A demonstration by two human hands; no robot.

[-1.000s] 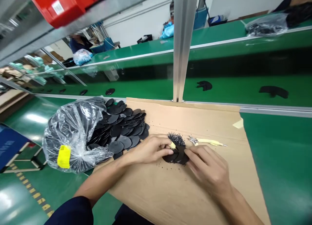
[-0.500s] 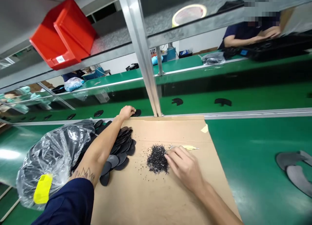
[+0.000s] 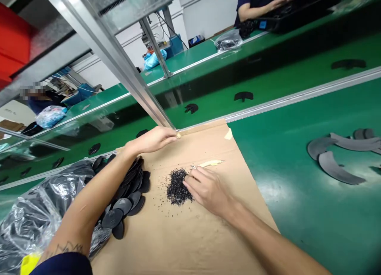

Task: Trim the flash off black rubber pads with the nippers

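Observation:
My left hand reaches out palm down to the far edge of the brown cardboard sheet, beside the foot of the slanted aluminium post. Its fingers lie stretched and together, with a small yellowish bit at the tips. My right hand rests on the cardboard with bent fingers, its tips touching a small heap of black granules. What its fingertips pinch, if anything, is hidden. A slim pale-handled tool lies just beyond that hand.
A spill of black oval discs lies under my left forearm, coming out of a clear plastic bag. Black parts ride the green conveyor behind. Grey curved pieces lie at the right. Another person's arms work across the line.
My left hand has drawn back from the black disc on the belt to the cardboard's far edge. My right hand stays at the granule heap. The view has swung left and down.

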